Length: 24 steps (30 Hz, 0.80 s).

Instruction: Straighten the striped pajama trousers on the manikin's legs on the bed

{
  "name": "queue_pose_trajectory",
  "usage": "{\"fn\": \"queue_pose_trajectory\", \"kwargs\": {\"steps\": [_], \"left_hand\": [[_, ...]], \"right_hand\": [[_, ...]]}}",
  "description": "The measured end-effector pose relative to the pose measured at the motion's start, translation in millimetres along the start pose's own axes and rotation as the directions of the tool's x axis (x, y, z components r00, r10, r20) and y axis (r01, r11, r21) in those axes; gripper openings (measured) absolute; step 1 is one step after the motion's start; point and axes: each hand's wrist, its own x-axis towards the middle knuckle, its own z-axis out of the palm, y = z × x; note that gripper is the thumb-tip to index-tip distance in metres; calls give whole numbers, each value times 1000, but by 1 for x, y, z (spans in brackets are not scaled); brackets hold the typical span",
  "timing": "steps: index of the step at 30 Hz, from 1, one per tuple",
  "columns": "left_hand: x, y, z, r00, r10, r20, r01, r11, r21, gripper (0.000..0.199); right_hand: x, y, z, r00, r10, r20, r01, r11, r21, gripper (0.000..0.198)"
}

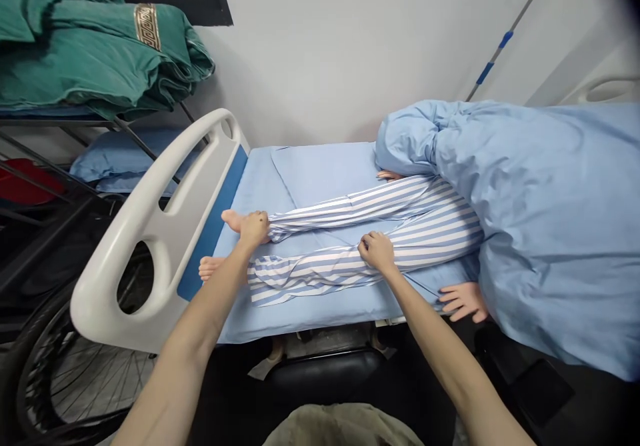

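A lying figure, perhaps a care manikin, wears blue-and-white striped trousers [320,269]. My left hand [255,228] is closed around the ankle of the far leg, at the trouser cuff, just behind its bare foot [231,219]. Near the knee of the closer leg, my right hand [377,249] has its fingers curled onto the striped fabric. Both legs lie stretched out on the light blue sheet [310,166]. The near foot [210,267] is partly hidden by my left forearm. A blue quilt [550,219] covers the upper body, with the figure's near hand [463,301] sticking out beneath it.
A white and blue footboard [150,233] rises at the bed's left end. Beside it are a wheelchair wheel [65,366] and a metal rack [55,123] bearing folded green cloth [110,53]. A pole [500,49] stands by the back wall. A black seat [327,369] is below the near bed edge.
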Motion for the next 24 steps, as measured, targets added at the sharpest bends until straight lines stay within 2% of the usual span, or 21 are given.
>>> {"fn": "queue_pose_trajectory", "kwargs": {"steps": [3, 5, 8, 10, 12, 14, 18, 21, 24], "left_hand": [[3, -11, -3, 996, -33, 78, 22, 989, 147, 17], [3, -12, 0, 994, -22, 110, 0, 980, 198, 10], [5, -5, 9, 996, 33, 83, -48, 980, 191, 14], [10, 3, 18, 996, 85, 33, -89, 989, 116, 22], [19, 12, 27, 993, 120, 8, -120, 992, 32, 28], [29, 19, 37, 992, 122, 36, -122, 992, -22, 31], [40, 20, 57, 992, 52, 118, -34, 988, -154, 29], [38, 12, 70, 997, 45, 58, -33, 980, -194, 29], [34, 6, 79, 999, 43, -13, -45, 985, -169, 30]], "right_hand": [[-2, -1, -3, 1000, 10, 7, -10, 1000, 29, 26], [2, 3, -7, 998, 22, 53, -27, 996, 91, 25], [23, 15, -15, 989, 2, 151, -38, 971, 237, 23], [50, 24, -19, 992, -3, 130, -31, 965, 259, 24], [85, 28, -21, 998, -5, 64, -8, 979, 205, 27], [121, 25, -19, 999, -27, 34, 22, 989, 148, 31], [175, 9, -5, 990, -90, 107, 87, 996, 36, 29], [189, 5, 10, 982, -86, 167, 91, 996, -21, 26], [189, 8, 19, 984, -79, 161, 87, 995, -46, 27]]}}
